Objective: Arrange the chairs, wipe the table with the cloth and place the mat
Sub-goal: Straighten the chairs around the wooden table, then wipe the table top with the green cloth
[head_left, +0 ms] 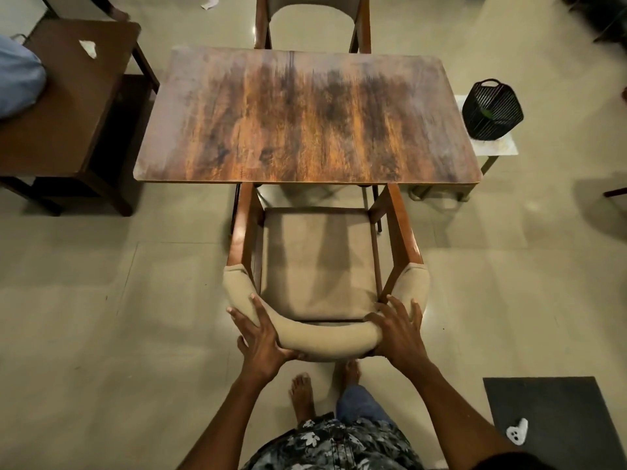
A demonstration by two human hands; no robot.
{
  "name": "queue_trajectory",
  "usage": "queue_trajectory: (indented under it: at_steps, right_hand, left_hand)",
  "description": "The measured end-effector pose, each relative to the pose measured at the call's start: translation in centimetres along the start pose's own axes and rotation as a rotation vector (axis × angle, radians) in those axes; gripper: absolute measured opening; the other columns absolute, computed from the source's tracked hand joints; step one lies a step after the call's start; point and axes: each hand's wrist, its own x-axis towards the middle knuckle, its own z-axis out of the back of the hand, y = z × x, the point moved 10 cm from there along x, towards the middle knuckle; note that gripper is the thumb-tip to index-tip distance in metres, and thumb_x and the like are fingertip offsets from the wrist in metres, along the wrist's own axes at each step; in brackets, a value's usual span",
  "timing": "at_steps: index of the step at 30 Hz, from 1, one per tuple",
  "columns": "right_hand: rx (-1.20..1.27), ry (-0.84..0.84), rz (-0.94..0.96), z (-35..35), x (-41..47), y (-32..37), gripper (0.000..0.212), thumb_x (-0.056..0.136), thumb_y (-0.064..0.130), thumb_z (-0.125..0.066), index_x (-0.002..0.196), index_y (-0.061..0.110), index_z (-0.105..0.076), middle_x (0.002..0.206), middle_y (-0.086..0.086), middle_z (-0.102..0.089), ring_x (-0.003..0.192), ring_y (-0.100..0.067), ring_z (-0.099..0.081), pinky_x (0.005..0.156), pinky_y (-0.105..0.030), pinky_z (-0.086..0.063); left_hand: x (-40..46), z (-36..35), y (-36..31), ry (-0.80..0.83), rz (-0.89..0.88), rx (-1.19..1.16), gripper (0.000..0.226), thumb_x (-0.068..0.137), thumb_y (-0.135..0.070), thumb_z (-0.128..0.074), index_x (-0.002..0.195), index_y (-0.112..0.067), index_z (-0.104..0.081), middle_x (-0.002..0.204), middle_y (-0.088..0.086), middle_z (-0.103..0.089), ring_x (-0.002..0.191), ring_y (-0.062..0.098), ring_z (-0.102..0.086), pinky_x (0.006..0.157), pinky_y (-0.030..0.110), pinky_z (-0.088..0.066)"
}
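Observation:
A wooden chair with a beige padded seat [317, 262] stands in front of me, its arms reaching under the near edge of the wood-grain table [305, 117]. My left hand [261, 337] grips the left part of the curved padded backrest, thumb underneath. On the right part of the same backrest my right hand [398, 330] holds on, fingers spread over the top. A second chair [310, 22] stands at the table's far side. A dark mat [556, 418] lies on the floor at the lower right with a small white object [518, 431] on it. No cloth is plainly visible.
A dark brown side table [68, 103] with a white scrap [89, 48] stands at the left. A black slatted basket [492, 110] sits on a small stool at the right. My bare feet [302, 391] are on the tiled floor behind the chair.

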Motion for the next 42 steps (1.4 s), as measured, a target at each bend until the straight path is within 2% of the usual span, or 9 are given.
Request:
queue_trajectory:
  at_steps: [7,15,17,19,21,23,28,32,42]
  right_hand:
    - [-0.065,0.071,0.007,-0.4,0.9,-0.4,0.079,0.09,0.074,-0.067,0.159,0.046,-0.041,0.174,0.007,-0.028,0.166,-0.025,-0.009,0.13,-0.067,0.01]
    - [-0.013,0.156,0.02,0.4,0.6,0.2,0.077,0.087,0.068,-0.074,0.154,0.045,-0.046,0.168,0.008,-0.037,0.163,-0.025,-0.017,0.129,-0.069,0.004]
    - [0.055,0.222,0.058,1.3,0.8,0.1,0.079,0.083,0.071,-0.077,0.152,0.041,-0.05,0.164,0.006,-0.043,0.16,-0.025,-0.024,0.13,-0.066,0.0]
    - [0.164,0.243,0.054,3.3,1.1,-0.5,0.077,0.086,0.07,-0.076,0.151,0.036,-0.054,0.159,0.004,-0.051,0.153,-0.023,-0.038,0.132,-0.054,-0.017]
    - [0.287,0.159,-0.001,6.6,1.7,-1.8,0.072,0.092,0.068,-0.072,0.15,0.028,-0.058,0.153,0.0,-0.06,0.142,-0.022,-0.054,0.121,-0.042,-0.04]
    - [0.354,-0.012,-0.075,10.7,2.0,-4.2,0.067,0.096,0.067,-0.067,0.148,0.025,-0.061,0.147,-0.002,-0.065,0.136,-0.024,-0.06,0.112,-0.04,-0.046]
    - [0.373,-0.309,-0.173,17.3,0.9,-10.8,0.062,0.108,0.054,-0.055,0.155,0.013,-0.049,0.152,-0.016,-0.059,0.142,-0.039,-0.053,0.113,-0.052,-0.044]
    - [0.288,-0.435,-0.272,18.8,-0.9,-16.1,0.063,0.112,0.048,-0.048,0.162,0.011,-0.037,0.161,-0.017,-0.048,0.149,-0.037,-0.044,0.117,-0.051,-0.036]
    - [0.241,-0.482,-0.393,17.9,-4.6,-31.8,0.059,0.112,0.047,-0.047,0.157,0.009,-0.041,0.159,-0.013,-0.048,0.148,-0.033,-0.045,0.115,-0.049,-0.036]
  left_hand:
    - [0.5,-0.4,0.3,0.008,0.04,0.041,0.175,0.066,-0.052,-0.1,0.152,-0.032,0.051,0.141,0.023,0.069,0.157,0.051,0.034,0.128,0.071,-0.009]
    - [0.3,0.1,-0.1,0.08,0.142,0.198,0.175,0.068,-0.056,-0.098,0.155,-0.016,0.048,0.147,0.042,0.055,0.153,0.06,0.033,0.126,0.074,-0.009]
    - [0.2,0.6,-0.6,0.106,0.167,0.277,0.173,0.068,-0.06,-0.096,0.158,-0.01,0.043,0.15,0.045,0.049,0.153,0.062,0.032,0.125,0.077,-0.008]
    - [0.3,1.1,-2.3,0.139,0.096,0.386,0.168,0.07,-0.064,-0.094,0.163,-0.007,0.034,0.159,0.04,0.043,0.155,0.059,0.031,0.123,0.079,-0.006]
    - [0.7,0.9,-5.1,0.201,-0.035,0.474,0.16,0.074,-0.069,-0.088,0.166,-0.01,0.028,0.166,0.032,0.04,0.157,0.053,0.032,0.125,0.077,0.0]
    - [1.1,0.9,-8.8,0.21,-0.132,0.473,0.152,0.079,-0.075,-0.08,0.168,-0.012,0.026,0.168,0.027,0.041,0.158,0.048,0.034,0.127,0.072,0.006]
    - [2.4,1.4,-20.3,0.036,-0.389,0.479,0.13,0.092,-0.074,-0.065,0.171,-0.014,0.019,0.173,0.018,0.035,0.161,0.038,0.032,0.131,0.068,0.004]
    - [3.4,0.2,-27.7,-0.041,-0.504,0.51,0.121,0.1,-0.065,-0.063,0.17,-0.015,0.021,0.174,0.011,0.036,0.162,0.029,0.032,0.13,0.065,0.004]
    - [4.8,-9.9,-41.5,-0.092,-0.637,0.547,0.104,0.109,-0.053,-0.055,0.171,-0.014,0.019,0.177,0.012,0.027,0.165,0.029,0.026,0.132,0.057,0.006]
